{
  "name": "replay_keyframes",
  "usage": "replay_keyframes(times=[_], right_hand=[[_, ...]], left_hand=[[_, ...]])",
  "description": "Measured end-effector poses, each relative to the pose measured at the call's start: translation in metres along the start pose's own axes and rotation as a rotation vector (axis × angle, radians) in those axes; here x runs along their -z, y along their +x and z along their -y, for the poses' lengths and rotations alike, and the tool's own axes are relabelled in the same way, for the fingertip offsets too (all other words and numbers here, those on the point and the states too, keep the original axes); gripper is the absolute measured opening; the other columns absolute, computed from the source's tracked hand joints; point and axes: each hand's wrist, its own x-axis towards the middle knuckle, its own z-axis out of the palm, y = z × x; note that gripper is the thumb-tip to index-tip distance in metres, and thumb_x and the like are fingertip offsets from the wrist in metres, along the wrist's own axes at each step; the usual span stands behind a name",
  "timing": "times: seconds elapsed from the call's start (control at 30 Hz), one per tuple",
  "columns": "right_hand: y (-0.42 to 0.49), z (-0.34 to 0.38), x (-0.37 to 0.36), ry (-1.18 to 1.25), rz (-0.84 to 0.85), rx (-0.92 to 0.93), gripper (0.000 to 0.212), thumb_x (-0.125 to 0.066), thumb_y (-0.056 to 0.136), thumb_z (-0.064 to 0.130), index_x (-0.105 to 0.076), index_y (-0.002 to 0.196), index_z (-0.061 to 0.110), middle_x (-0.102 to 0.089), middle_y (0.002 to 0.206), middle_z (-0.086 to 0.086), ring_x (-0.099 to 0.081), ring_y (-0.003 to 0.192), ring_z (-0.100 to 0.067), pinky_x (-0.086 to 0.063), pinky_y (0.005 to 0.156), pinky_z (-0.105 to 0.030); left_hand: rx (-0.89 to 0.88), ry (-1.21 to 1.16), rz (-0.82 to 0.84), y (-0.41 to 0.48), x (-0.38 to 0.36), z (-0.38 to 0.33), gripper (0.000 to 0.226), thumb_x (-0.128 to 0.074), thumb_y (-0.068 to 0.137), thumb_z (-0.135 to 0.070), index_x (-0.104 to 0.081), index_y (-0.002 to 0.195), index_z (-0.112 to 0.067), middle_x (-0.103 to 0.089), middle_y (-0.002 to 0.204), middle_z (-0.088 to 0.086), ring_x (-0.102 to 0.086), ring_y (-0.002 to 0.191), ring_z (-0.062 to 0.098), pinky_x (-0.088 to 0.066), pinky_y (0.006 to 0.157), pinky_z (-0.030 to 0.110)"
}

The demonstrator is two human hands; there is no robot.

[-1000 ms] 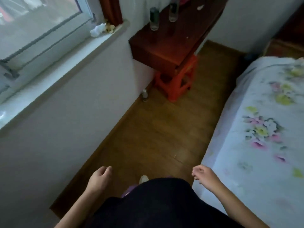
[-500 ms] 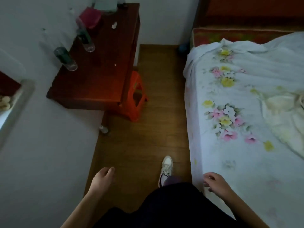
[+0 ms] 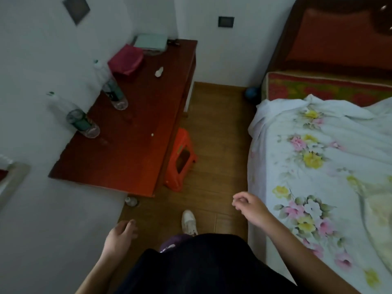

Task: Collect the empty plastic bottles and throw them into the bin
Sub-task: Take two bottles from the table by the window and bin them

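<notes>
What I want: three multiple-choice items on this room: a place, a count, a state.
1. Where is the orange stool relative to the desk? A on top; B on the floor, partly under it; C across the room.
2. How many bottles stand on the desk? A one; B two; C four.
3. The hands: A both empty; B both gripping bottles; C left gripping a bottle.
Key: B, its side shows at the desk's edge; B, near bottle and far bottle upright; A, left hand and right hand hold nothing.
</notes>
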Motion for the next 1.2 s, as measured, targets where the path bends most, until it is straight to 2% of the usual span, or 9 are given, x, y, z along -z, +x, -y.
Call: replay_keyframes(times=[0.2, 0.4, 0.47, 0.57, 0.63, 0.77, 0.97, 1.07, 1.2], right_hand=[[0.078, 0.108, 0.015, -0.043, 0.044, 0.145, 0.023, -0.057, 0.095, 0.039, -0.063, 0.116, 0.029, -0.066, 0.106, 0.012, -0.062, 0.103, -0.005, -0.049, 0.086, -0.024], [0.136, 0.220, 0.008, -0.107, 0.129, 0.293, 0.029, -0.055, 0.097, 0.038, -0.061, 0.123, 0.026, -0.065, 0.113, 0.010, -0.062, 0.106, -0.008, -0.050, 0.090, -0.027], [0.149, 0.258, 0.004, -0.177, 0.152, 0.371, 0.029, -0.054, 0.099, 0.038, -0.059, 0.125, 0.025, -0.063, 0.115, 0.009, -0.061, 0.106, -0.009, -0.047, 0.084, -0.022], [0.174, 0.312, -0.003, -0.253, 0.184, 0.468, 0.035, -0.057, 0.097, 0.039, -0.057, 0.128, 0.024, -0.064, 0.117, 0.009, -0.062, 0.107, -0.009, -0.050, 0.088, -0.025], [0.190, 0.346, -0.008, -0.278, 0.218, 0.524, 0.039, -0.059, 0.095, 0.040, -0.056, 0.130, 0.023, -0.064, 0.118, 0.010, -0.063, 0.104, -0.007, -0.052, 0.087, -0.026], [0.219, 0.418, -0.024, -0.274, 0.260, 0.612, 0.049, -0.066, 0.090, 0.042, -0.053, 0.134, 0.023, -0.062, 0.123, 0.008, -0.063, 0.104, -0.009, -0.053, 0.092, -0.032], [0.258, 0.504, -0.061, -0.316, 0.321, 0.764, 0.074, -0.074, 0.081, 0.044, -0.043, 0.143, 0.018, -0.055, 0.137, -0.001, -0.056, 0.121, -0.017, -0.046, 0.097, -0.031], [0.280, 0.531, -0.075, -0.373, 0.361, 0.838, 0.084, -0.077, 0.077, 0.044, -0.037, 0.146, 0.017, -0.049, 0.143, -0.006, -0.052, 0.127, -0.022, -0.043, 0.101, -0.033], [0.307, 0.551, -0.094, -0.391, 0.413, 0.878, 0.089, -0.081, 0.071, 0.045, -0.038, 0.144, 0.020, -0.048, 0.139, -0.006, -0.053, 0.126, -0.024, -0.046, 0.106, -0.041]], left_hand=[[-0.061, -0.110, -0.134, 0.051, 0.042, -0.059, 0.023, -0.049, 0.102, -0.031, -0.069, 0.098, -0.020, -0.076, 0.091, 0.000, -0.073, 0.084, 0.019, -0.058, 0.079, 0.047], [-0.083, -0.196, -0.243, 0.096, 0.078, -0.117, 0.024, -0.052, 0.101, -0.032, -0.065, 0.112, -0.016, -0.074, 0.098, 0.003, -0.072, 0.086, 0.020, -0.057, 0.075, 0.040], [-0.081, -0.242, -0.281, 0.113, 0.089, -0.135, 0.022, -0.053, 0.100, -0.034, -0.065, 0.111, -0.019, -0.073, 0.098, 0.001, -0.072, 0.086, 0.021, -0.059, 0.078, 0.045], [-0.070, -0.266, -0.331, 0.139, 0.104, -0.156, 0.016, -0.056, 0.095, -0.042, -0.064, 0.105, -0.032, -0.073, 0.097, -0.004, -0.072, 0.090, 0.019, -0.057, 0.086, 0.052], [-0.047, -0.277, -0.381, 0.152, 0.112, -0.170, 0.030, -0.060, 0.089, -0.051, -0.062, 0.111, -0.031, -0.072, 0.100, -0.005, -0.070, 0.092, 0.018, -0.057, 0.087, 0.050], [0.003, -0.284, -0.524, 0.172, 0.130, -0.210, 0.068, -0.069, 0.082, -0.057, -0.047, 0.136, -0.022, -0.061, 0.117, -0.004, -0.064, 0.101, 0.021, -0.050, 0.080, 0.035], [0.010, -0.397, -0.654, 0.220, 0.165, -0.241, 0.094, -0.085, 0.072, -0.044, -0.033, 0.144, -0.016, -0.049, 0.136, 0.008, -0.057, 0.116, 0.027, -0.055, 0.092, 0.047], [0.031, -0.458, -0.687, 0.239, 0.167, -0.253, 0.089, -0.087, 0.073, -0.032, -0.036, 0.143, -0.012, -0.052, 0.137, 0.011, -0.057, 0.119, 0.027, -0.054, 0.091, 0.041], [0.067, -0.376, -0.747, 0.247, 0.152, -0.267, 0.055, -0.084, 0.075, -0.037, -0.052, 0.114, -0.014, -0.060, 0.113, 0.001, -0.060, 0.100, 0.019, -0.047, 0.067, 0.022]])
